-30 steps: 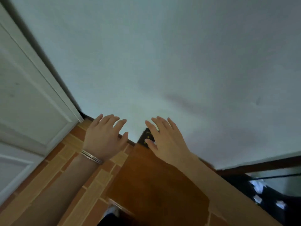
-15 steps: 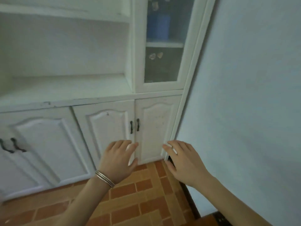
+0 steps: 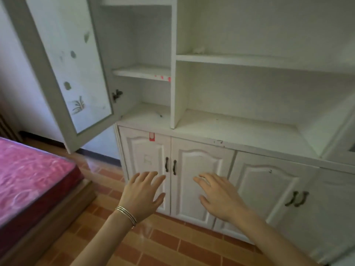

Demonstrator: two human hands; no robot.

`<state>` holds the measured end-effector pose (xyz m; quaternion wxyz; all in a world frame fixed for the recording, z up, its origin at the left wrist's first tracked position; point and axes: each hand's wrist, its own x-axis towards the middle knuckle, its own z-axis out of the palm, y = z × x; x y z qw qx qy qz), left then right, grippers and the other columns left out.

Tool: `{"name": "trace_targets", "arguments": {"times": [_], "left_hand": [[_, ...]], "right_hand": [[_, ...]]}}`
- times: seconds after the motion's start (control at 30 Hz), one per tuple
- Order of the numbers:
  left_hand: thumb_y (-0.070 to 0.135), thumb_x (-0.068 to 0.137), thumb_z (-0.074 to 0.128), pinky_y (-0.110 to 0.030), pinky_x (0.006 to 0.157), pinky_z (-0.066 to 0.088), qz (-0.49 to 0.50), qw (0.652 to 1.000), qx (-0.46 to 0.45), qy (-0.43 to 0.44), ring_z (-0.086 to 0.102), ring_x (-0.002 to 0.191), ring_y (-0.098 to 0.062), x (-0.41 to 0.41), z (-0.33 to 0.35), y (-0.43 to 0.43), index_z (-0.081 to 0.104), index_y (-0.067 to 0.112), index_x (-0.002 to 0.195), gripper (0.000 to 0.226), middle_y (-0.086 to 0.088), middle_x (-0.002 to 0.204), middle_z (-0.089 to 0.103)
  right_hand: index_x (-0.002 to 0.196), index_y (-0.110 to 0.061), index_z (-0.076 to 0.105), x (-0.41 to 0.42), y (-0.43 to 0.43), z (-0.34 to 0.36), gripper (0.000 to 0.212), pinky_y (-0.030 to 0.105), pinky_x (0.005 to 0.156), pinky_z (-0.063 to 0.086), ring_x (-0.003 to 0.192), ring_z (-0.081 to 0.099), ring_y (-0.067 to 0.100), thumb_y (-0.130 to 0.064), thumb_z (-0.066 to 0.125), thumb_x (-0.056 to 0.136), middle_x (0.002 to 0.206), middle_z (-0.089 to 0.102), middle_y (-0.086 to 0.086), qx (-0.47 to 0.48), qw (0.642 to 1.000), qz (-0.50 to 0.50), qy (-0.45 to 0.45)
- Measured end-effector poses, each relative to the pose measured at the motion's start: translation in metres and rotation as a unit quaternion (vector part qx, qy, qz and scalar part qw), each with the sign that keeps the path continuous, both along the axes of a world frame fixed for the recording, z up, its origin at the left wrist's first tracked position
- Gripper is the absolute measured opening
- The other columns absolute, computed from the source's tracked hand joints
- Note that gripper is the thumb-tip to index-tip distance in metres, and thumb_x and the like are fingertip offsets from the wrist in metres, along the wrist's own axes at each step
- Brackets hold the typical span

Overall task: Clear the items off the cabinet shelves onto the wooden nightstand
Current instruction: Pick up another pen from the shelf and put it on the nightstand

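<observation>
Two hands are out in front of the white cabinet [image 3: 240, 93] now: the left hand [image 3: 143, 196] and the right hand [image 3: 221, 198], both palm-down, fingers spread and straight, gripping nothing, side by side before the lower doors [image 3: 199, 160] (touching them or hovering, I can't tell). Count those doors: four in view, with four dark handles [image 3: 167, 164] in two pairs, one pair just above the gap between the hands, the other off towards the right edge. One red sticker [image 3: 151, 136] sits at the top edge of the leftmost door. Up top, one glass door [image 3: 63, 73] hangs swung open at the cabinet's left corner; behind it are two shelf boards [image 3: 142, 72] above the ledge [image 3: 142, 120], and a small dark speck [image 3: 159, 114] lies on that ledge. To the right, one long shelf [image 3: 249, 61] carries a small pale scrap [image 3: 198, 49] near its left end, too blurred to name. Thin silver bangles [image 3: 125, 215] ring the left wrist, about three. One pink mattress [image 3: 28, 179] fills the left edge, over brick-red floor tiles [image 3: 172, 244].
</observation>
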<state>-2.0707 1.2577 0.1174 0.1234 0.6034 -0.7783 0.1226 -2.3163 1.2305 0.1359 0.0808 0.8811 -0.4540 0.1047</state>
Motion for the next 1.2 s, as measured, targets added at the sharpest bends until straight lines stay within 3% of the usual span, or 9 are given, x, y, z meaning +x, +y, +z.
{"name": "trace_targets", "arguments": {"times": [0.07,0.13,0.3,0.73,0.93,1.2], "left_hand": [[0.053,0.079,0.037,-0.039,0.082,0.052,0.016,1.0,-0.008,-0.004,0.065,0.096,-0.021,0.04,0.015,-0.009,0.063,0.024,0.115,0.053,-0.001,0.108,0.067],[0.052,0.08,0.037,-0.04,0.082,0.052,0.021,0.999,-0.028,-0.007,0.064,0.097,-0.022,0.068,0.03,-0.019,0.063,0.022,0.116,0.053,-0.002,0.109,0.067],[0.051,0.082,0.037,-0.044,0.09,0.049,0.017,0.999,-0.05,0.007,0.06,0.108,-0.025,0.108,0.044,-0.045,0.058,0.022,0.122,0.053,-0.003,0.116,0.063],[0.052,0.082,0.036,-0.044,0.091,0.047,0.017,0.999,-0.049,-0.002,0.06,0.11,-0.023,0.166,0.016,-0.175,0.059,0.025,0.121,0.053,-0.002,0.119,0.064],[0.049,0.082,0.037,-0.043,0.089,0.05,0.026,0.999,-0.044,0.003,0.062,0.107,-0.023,0.19,0.012,-0.262,0.062,0.024,0.118,0.051,-0.002,0.116,0.065],[0.05,0.081,0.038,-0.041,0.086,0.051,0.014,0.999,-0.01,0.03,0.062,0.104,-0.021,0.2,-0.011,-0.35,0.06,0.025,0.119,0.051,0.0,0.115,0.065]], "right_hand": [[0.134,-0.017,0.044,0.041,-0.014,0.012,0.048,0.038,0.097,0.038,0.121,0.046,0.024,-0.027,0.051,0.087,0.132,0.049,0.006,0.008,1.0,0.021,-0.013],[0.137,-0.017,0.039,0.072,-0.029,0.022,0.048,0.036,0.101,0.033,0.125,0.04,0.024,-0.024,0.048,0.09,0.137,0.043,0.005,0.004,0.999,0.035,-0.024],[0.125,-0.013,0.053,0.12,-0.061,0.038,0.047,0.038,0.089,0.045,0.111,0.055,0.026,-0.019,0.06,0.079,0.123,0.057,0.008,-0.029,0.998,0.047,-0.018],[0.141,-0.019,0.031,0.182,-0.208,0.022,0.052,0.034,0.104,0.028,0.131,0.031,0.021,-0.021,0.043,0.091,0.144,0.034,0.003,0.016,0.998,0.05,0.024],[0.134,-0.012,0.042,0.204,-0.304,0.019,0.048,0.039,0.093,0.039,0.12,0.045,0.028,-0.015,0.048,0.086,0.134,0.045,0.008,0.018,0.998,0.067,0.011],[0.142,-0.016,0.029,0.217,-0.378,-0.004,0.052,0.033,0.094,0.036,0.125,0.036,0.021,-0.019,0.042,0.092,0.143,0.033,0.003,0.056,0.998,0.023,0.03]]}}
